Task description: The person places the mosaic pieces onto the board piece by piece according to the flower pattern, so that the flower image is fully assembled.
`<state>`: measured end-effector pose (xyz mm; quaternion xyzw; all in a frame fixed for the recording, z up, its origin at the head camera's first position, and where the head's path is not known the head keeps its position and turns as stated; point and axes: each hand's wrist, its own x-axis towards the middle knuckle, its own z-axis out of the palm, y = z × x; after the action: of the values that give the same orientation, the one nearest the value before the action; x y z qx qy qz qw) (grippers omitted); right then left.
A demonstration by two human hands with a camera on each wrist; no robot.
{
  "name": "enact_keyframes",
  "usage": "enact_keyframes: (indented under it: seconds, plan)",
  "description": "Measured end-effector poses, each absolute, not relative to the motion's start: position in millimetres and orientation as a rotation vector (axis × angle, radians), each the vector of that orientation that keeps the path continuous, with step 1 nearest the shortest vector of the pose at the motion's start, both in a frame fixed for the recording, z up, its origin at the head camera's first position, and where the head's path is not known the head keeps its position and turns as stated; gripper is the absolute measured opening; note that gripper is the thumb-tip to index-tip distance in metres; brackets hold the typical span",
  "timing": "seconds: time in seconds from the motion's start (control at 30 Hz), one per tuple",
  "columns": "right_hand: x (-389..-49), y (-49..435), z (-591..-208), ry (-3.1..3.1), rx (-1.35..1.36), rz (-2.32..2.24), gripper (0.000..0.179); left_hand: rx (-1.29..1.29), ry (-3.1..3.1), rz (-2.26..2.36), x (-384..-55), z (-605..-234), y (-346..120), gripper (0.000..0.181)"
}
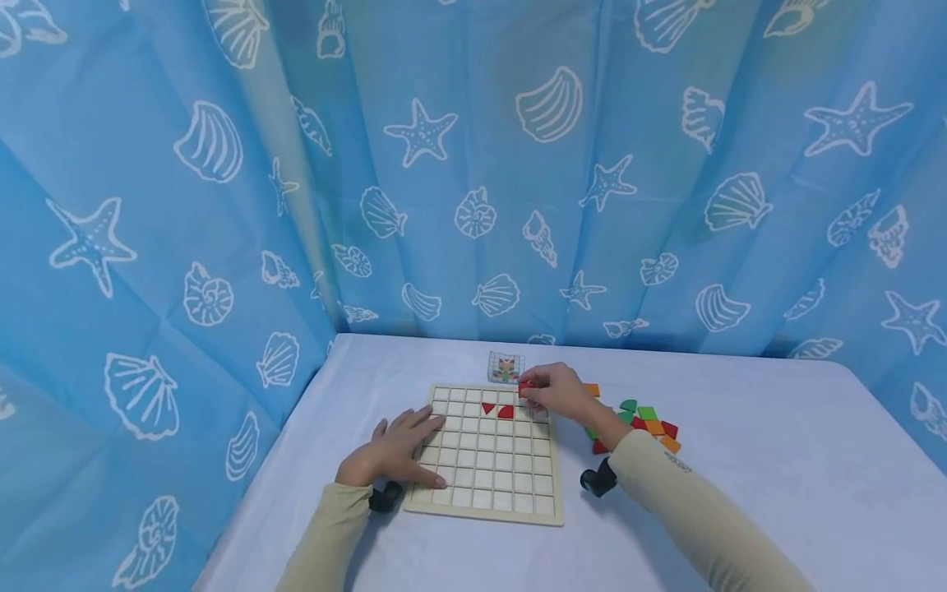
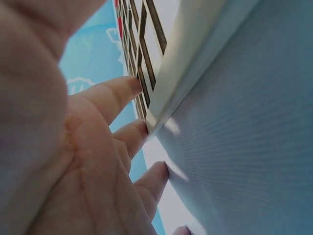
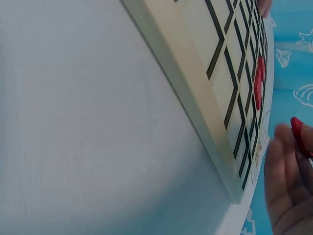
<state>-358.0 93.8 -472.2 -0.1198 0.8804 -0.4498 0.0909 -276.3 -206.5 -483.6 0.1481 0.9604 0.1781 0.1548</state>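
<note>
One small red piece (image 1: 526, 388) is pinched between the thumb and fingers of the person's right hand (image 1: 564, 393), above the far edge of the wooden grid board (image 1: 484, 459); its exact outline is partly hidden by the fingertips. Just left of and nearer than that grip, a red triangle (image 1: 487, 408) and a red quarter-round piece (image 1: 506, 412) lie on the grid. The left hand (image 1: 395, 450) is spread wide, thumb and some fingertips touching the board along its left side. Beyond the board, just left of the right hand's fingers, lies a pattern card (image 1: 506, 367). Right of the right hand, partly hidden by its wrist, is a loose pile of red, orange and green pieces (image 1: 654, 427). Beyond both hands hangs a blue shell-and-starfish curtain (image 1: 473, 164).
</note>
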Motion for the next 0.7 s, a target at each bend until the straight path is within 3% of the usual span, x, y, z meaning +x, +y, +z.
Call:
enact_keyframes:
  seconds: [0.7]
  plan:
    - [-357.5, 80.2, -475.3, 2.428, -0.351, -1.518, 0.031, 0.412, 2.749, 0.527, -277.9, -486.2, -207.8, 0.105]
